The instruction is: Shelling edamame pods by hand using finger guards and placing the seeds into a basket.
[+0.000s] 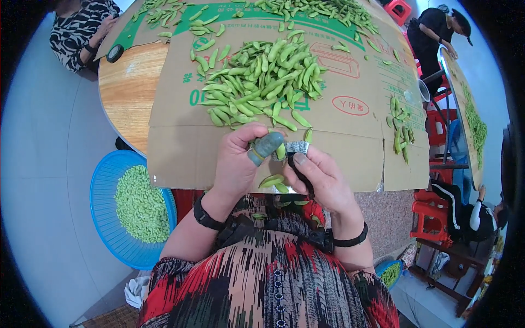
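Note:
At the near edge of the cardboard, my two hands meet. My left hand (236, 158), a grey-green cover (266, 146) on one digit, pinches a green soybean pod (281, 151). Closed beside it is my right hand (326, 177), a silvery patterned wrap (297, 147) around a finger. Something dark (300, 174) shows under its fingers; I cannot tell what it is. A few loose pods (272, 181) lie below my hands at the edge. Just beyond them rises a large heap of unshelled pods (268, 76).
Flattened cardboard (350, 131) covers the round wooden table (131, 82). A blue basket (98, 213) of shelled beans (141, 205) stands low at the left. More pods (402, 128) lie at the right. Other people (440, 30) sit or stand around, near red stools (429, 221) and another table.

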A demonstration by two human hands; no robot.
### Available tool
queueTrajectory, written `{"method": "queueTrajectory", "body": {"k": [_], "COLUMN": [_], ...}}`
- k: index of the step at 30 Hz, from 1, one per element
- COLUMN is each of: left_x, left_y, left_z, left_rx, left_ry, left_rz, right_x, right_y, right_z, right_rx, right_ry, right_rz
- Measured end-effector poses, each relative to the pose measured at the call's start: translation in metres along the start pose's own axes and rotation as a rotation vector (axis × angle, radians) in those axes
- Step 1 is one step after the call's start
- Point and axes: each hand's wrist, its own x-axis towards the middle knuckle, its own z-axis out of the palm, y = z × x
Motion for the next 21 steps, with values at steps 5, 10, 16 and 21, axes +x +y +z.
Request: {"method": "queueTrajectory", "body": {"k": [5,10,16,21], "left_x": [-0.001,0.001,0.002,0.004], "left_y": [-0.002,0.006,0.016,0.005], "left_z": [-0.002,0.002,0.005,0.007], "left_rx": [0.088,-0.101,-0.032,0.504], "left_ry": [0.025,-0.108,-0.148,-0.121], "left_rz": [0.013,-0.142,-0.306,0.005], "right_x": [0.001,0.003,0.002,0.005], "right_y": [0.002,0.002,0.006,0.004], "right_z": [0.0,0.004,0.003,0.007], "right_rx": [0.201,0.199,0.322,-0.158], "right_ry": [-0.026,-0.006,0.025,0.257], "right_rz": [0.043,0.054,0.101,-0.077]}}
